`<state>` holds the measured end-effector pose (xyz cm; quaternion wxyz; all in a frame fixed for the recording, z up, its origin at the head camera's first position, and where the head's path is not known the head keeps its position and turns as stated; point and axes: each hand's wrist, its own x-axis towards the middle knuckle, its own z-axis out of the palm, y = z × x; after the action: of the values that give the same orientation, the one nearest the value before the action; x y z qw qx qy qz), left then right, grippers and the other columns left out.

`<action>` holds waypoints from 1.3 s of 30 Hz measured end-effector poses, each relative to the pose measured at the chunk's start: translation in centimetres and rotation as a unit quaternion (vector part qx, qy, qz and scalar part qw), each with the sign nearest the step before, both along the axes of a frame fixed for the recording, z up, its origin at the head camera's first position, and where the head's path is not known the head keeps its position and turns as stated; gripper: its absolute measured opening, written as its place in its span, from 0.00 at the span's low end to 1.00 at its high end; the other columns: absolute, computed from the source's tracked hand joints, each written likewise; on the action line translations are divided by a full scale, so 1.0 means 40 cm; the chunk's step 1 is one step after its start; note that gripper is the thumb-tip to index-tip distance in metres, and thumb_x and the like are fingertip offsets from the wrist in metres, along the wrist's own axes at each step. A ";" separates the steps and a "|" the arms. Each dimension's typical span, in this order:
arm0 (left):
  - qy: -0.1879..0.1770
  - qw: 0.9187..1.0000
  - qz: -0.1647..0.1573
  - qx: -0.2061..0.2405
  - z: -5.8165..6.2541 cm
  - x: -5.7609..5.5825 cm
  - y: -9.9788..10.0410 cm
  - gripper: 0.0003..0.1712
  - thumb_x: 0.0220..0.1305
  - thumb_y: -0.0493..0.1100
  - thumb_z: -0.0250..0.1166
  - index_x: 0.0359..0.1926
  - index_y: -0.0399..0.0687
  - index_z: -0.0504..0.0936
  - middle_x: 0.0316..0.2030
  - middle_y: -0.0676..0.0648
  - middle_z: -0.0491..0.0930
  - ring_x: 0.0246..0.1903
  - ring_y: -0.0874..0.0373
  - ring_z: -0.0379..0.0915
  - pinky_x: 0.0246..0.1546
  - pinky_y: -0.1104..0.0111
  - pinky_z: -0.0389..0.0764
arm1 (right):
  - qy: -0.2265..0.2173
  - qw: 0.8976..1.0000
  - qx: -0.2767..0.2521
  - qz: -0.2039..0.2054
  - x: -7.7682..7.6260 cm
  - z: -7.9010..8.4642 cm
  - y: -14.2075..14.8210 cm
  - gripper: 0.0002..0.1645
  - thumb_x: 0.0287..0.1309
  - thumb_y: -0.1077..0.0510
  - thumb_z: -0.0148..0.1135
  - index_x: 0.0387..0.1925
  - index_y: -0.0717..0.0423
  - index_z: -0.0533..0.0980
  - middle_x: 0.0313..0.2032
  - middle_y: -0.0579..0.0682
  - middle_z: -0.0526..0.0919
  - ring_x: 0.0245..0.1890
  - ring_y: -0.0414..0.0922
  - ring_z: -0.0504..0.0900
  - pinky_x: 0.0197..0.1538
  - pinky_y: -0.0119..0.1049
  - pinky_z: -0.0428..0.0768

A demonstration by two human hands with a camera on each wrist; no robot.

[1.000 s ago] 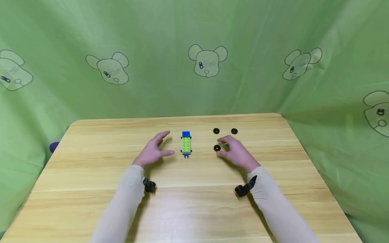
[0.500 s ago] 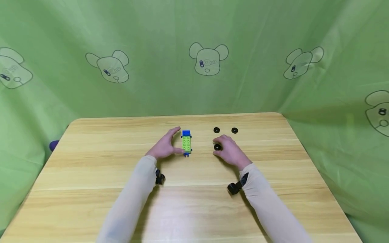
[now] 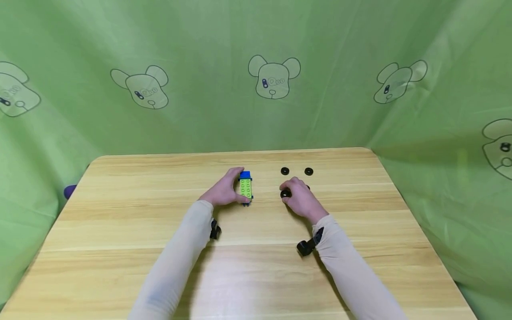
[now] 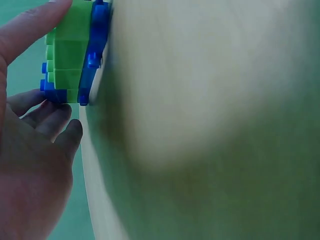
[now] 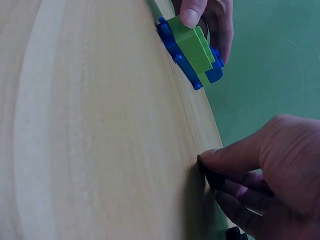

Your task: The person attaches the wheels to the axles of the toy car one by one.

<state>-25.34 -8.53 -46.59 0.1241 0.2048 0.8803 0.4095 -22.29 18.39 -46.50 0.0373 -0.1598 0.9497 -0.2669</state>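
Note:
A toy block car chassis (image 3: 246, 189), lime green studded blocks over a blue base with a blue brick (image 3: 245, 174) at its far end, lies on the table. My left hand (image 3: 224, 190) grips it from the left, thumb at the near end and fingers at the blue brick; the left wrist view shows the thumb (image 4: 37, 25) over the green block. To the right, my right hand (image 3: 303, 200) pinches a black toy wheel (image 3: 286, 194) between thumb and fingers. In the right wrist view this wheel (image 5: 212, 176) stands tilted close over the table, partly hidden by the fingers.
Two more black wheels (image 3: 285, 171) lie beyond my right hand, one of them farther right (image 3: 309, 171). Another dark wheel (image 3: 308, 188) peeks out from behind that hand. A green curtain (image 3: 200, 124) hangs along the back of the wooden table (image 3: 256, 275).
My left hand has moved right and taken hold of the toy car chassis. The right hand has shifted slightly left and its fingers have come together on the near wheel.

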 end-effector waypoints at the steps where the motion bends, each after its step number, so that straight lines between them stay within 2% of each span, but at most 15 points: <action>1: 0.000 1.000 -0.001 -0.001 0.000 0.000 0.001 0.65 0.44 0.46 0.82 0.76 0.38 0.50 0.73 0.40 0.52 0.69 0.45 0.53 0.71 0.57 0.51 | 0.001 1.000 -0.001 0.000 -0.001 -0.001 0.000 0.19 0.56 0.66 0.67 0.50 0.66 0.78 0.50 0.61 0.75 0.56 0.59 0.71 0.63 0.52 0.68; 5: -0.002 1.000 -0.001 0.000 -0.007 0.002 0.002 0.65 0.44 0.45 0.82 0.76 0.39 0.50 0.72 0.41 0.53 0.67 0.46 0.56 0.70 0.57 0.52 | -0.001 1.000 -0.003 -0.004 0.000 -0.004 0.002 0.17 0.56 0.65 0.68 0.48 0.65 0.79 0.48 0.60 0.75 0.53 0.58 0.72 0.62 0.52 0.70; 11: -0.005 1.000 0.005 0.004 -0.018 0.005 0.003 0.63 0.45 0.44 0.81 0.75 0.39 0.52 0.71 0.41 0.57 0.63 0.47 0.62 0.69 0.58 0.56 | -0.018 1.000 -0.004 -0.008 0.008 -0.003 0.002 0.18 0.58 0.63 0.68 0.50 0.64 0.79 0.48 0.58 0.76 0.51 0.56 0.75 0.59 0.51 0.72; 15: -0.004 1.000 0.014 0.010 -0.023 0.005 0.002 0.62 0.45 0.44 0.81 0.75 0.40 0.53 0.69 0.42 0.59 0.61 0.48 0.64 0.68 0.58 0.58 | -0.012 1.000 -0.015 -0.007 0.010 0.002 0.003 0.18 0.59 0.61 0.68 0.51 0.62 0.79 0.48 0.56 0.75 0.49 0.54 0.76 0.57 0.50 0.74; 22: -0.011 0.999 0.030 0.022 -0.018 0.012 0.005 0.63 0.45 0.42 0.80 0.76 0.40 0.50 0.69 0.41 0.56 0.61 0.48 0.63 0.68 0.59 0.58 | 0.003 0.999 -0.048 0.004 0.014 0.011 0.008 0.20 0.60 0.61 0.67 0.53 0.62 0.77 0.48 0.55 0.75 0.47 0.52 0.77 0.54 0.49 0.77; 34: -0.010 0.999 0.023 0.028 0.009 0.037 0.007 0.64 0.45 0.37 0.76 0.76 0.36 0.45 0.69 0.38 0.49 0.59 0.45 0.63 0.66 0.58 0.63 | 0.026 0.997 -0.072 0.009 0.034 0.073 -0.004 0.23 0.59 0.65 0.67 0.56 0.63 0.75 0.50 0.55 0.74 0.48 0.52 0.77 0.54 0.47 0.78; 39: -0.005 0.999 0.023 0.037 0.012 0.048 0.001 0.63 0.43 0.38 0.76 0.75 0.36 0.47 0.68 0.38 0.50 0.58 0.46 0.64 0.65 0.58 0.64 | 0.028 0.997 -0.073 0.012 0.043 0.094 -0.013 0.25 0.59 0.64 0.67 0.58 0.62 0.74 0.51 0.54 0.74 0.49 0.52 0.77 0.56 0.49 0.77</action>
<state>-23.41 -8.49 -46.09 0.1110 0.1874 0.8682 0.4459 -20.57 17.87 -42.76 0.0026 -0.1812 0.9261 -0.3309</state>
